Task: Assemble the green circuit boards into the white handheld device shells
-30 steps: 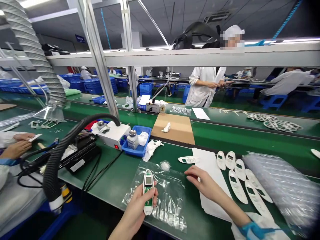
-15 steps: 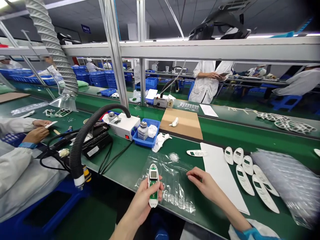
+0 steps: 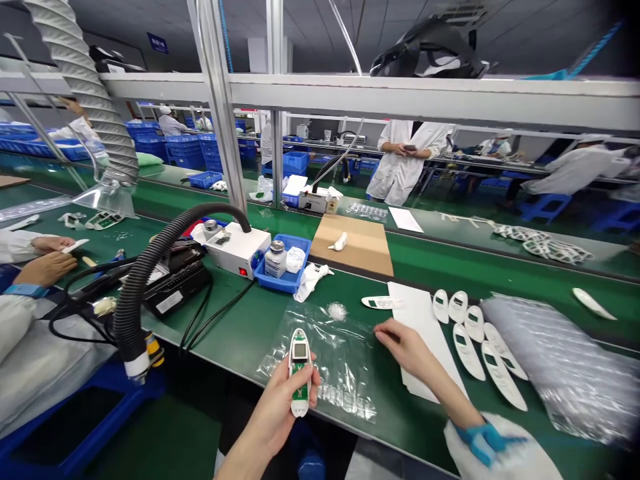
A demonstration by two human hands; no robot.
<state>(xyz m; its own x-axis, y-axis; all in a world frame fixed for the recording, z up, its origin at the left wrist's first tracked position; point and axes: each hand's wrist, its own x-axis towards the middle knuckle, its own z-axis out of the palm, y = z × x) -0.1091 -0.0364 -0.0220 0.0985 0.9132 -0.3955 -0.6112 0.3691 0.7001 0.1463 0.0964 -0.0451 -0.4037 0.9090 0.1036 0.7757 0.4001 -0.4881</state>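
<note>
My left hand [image 3: 283,407] grips a white thermometer body [image 3: 299,372] with a small screen and a green circuit board showing, held above a clear plastic bag [image 3: 330,363] lying flat on the green bench. My right hand [image 3: 407,347] rests on the bench at the bag's right edge, fingers loosely curled, holding nothing, beside a white sheet [image 3: 425,333]. A single white cover shell [image 3: 383,303] lies just beyond it. Several more white shells [image 3: 475,340] lie in rows to the right.
A blue tray [image 3: 280,263] with a bottle, a white control box [image 3: 235,243], a black hose [image 3: 150,267] and a bubble-wrap bundle [image 3: 565,367] sit on the bench. A co-worker's hands [image 3: 43,257] work at the left. A person in white stands behind the frame.
The view has shifted slightly. My left hand still holds the thermometer body. My right hand has stayed near the bag's right edge, moving a little toward the white sheet.
</note>
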